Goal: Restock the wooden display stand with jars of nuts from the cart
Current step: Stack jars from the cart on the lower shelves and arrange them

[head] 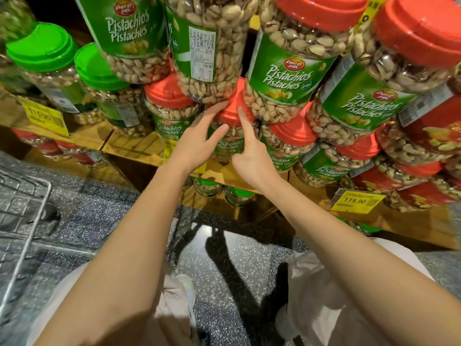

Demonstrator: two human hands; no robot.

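Left hand (197, 139) and right hand (252, 158) on a jar (228, 146) on the stand (129, 146).
Left fingers lie straight against the red lid (230, 113), thumb on the jar's side; the right forefinger lies straight on the lid, its other fingers hidden. A cart (25, 196) corner shows at left.

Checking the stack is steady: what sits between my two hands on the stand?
A red-lidded pistachio jar. The left hand and right hand touch its opposite sides, as the head view shows.
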